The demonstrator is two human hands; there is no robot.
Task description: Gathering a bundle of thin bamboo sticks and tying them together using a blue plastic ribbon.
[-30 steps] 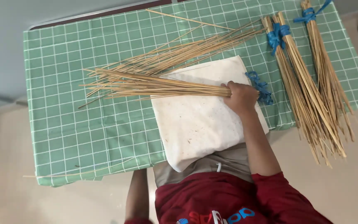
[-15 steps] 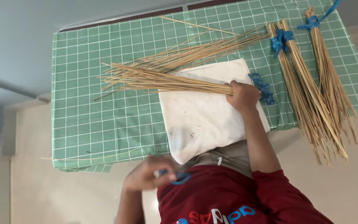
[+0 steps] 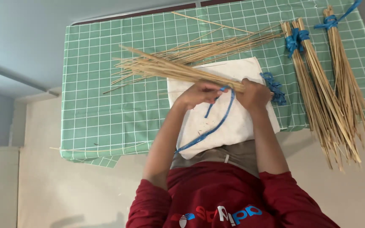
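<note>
Closest to the camera, a red long-sleeved top was worn, with both forearms stretched out over the table. A white cloth (image 3: 199,126) was draped over the near edge of the table, hanging down a bit onto the lap.

The left hand (image 3: 199,93) was closed in a pinch on a blue ribbon (image 3: 216,122), right up against the bundle of sticks (image 3: 170,69). From that pinch, the ribbon was looped over the sticks near the fingertips, and its long tail was trailed back across the white cloth toward the body. The right hand (image 3: 254,95) was curled tight around the thick end of the same bundle, thumb side pressed to the sticks, so the bundle was gripped just above the cloth and angled up and away to the left, its thin ends fanned out over the green checked tablecloth (image 3: 98,105).

Just beside the right hand, a small heap of blue ribbon pieces (image 3: 274,86) was left on the edge of the cloth.

Further back, a loose spread of sticks (image 3: 220,44) was laid flat on the tablecloth, behind the held bundle. Off to the right, two bundles already knotted with blue ribbon were seen: a tied bundle (image 3: 313,80) and, beyond it, a second tied bundle (image 3: 347,76), both poking out past the near table edge.
</note>
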